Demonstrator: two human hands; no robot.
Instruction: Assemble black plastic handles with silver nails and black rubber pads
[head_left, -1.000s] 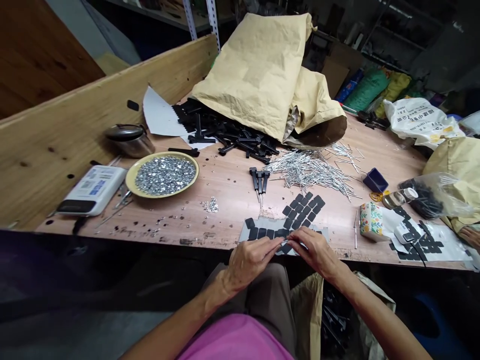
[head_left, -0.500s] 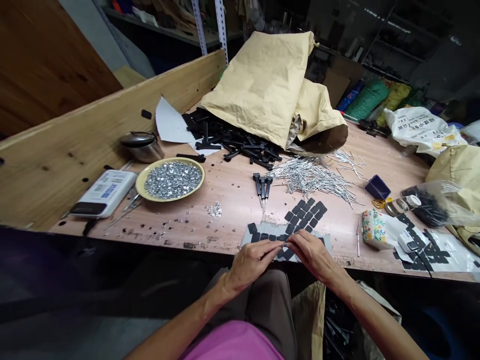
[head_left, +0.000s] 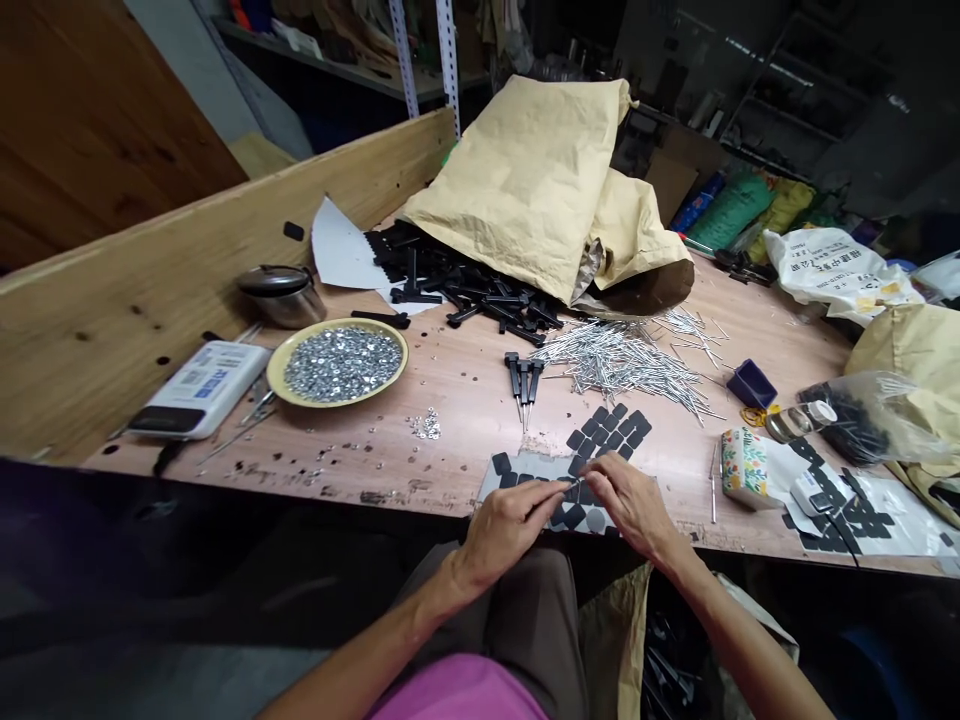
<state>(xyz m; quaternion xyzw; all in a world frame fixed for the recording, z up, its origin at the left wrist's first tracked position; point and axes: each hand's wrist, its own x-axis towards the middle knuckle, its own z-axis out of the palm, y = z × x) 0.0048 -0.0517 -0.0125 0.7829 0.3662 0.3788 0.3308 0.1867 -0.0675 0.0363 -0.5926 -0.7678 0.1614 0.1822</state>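
Note:
Both my hands meet over a grey sheet [head_left: 534,462] at the table's front edge. My left hand [head_left: 506,522] is closed, thumb and forefinger pinched on something small and thin that I cannot make out. Close beside its fingertips, my right hand [head_left: 630,505] is closed too, its fingers bent at the same small piece. Black rounded pads [head_left: 611,432] lie in rows under and beyond the hands, partly hidden by them. A round grey disc [head_left: 595,520] shows below my right fingers. Beyond the sheet lie three black-headed pieces with metal rods [head_left: 525,380].
A yellow bowl of small metal pieces [head_left: 276,375] stands left, near a white scale [head_left: 202,385]. Loose metal rods [head_left: 626,360] and black plastic parts [head_left: 495,300] lie before a large paper sack [head_left: 525,180]. At right are a small dark box [head_left: 752,384] and a flowered box [head_left: 744,465].
My right fingers have shifted and curled slightly, while my left hand keeps its pinch. The round grey disc on the sheet now shows. The view has tilted a little.

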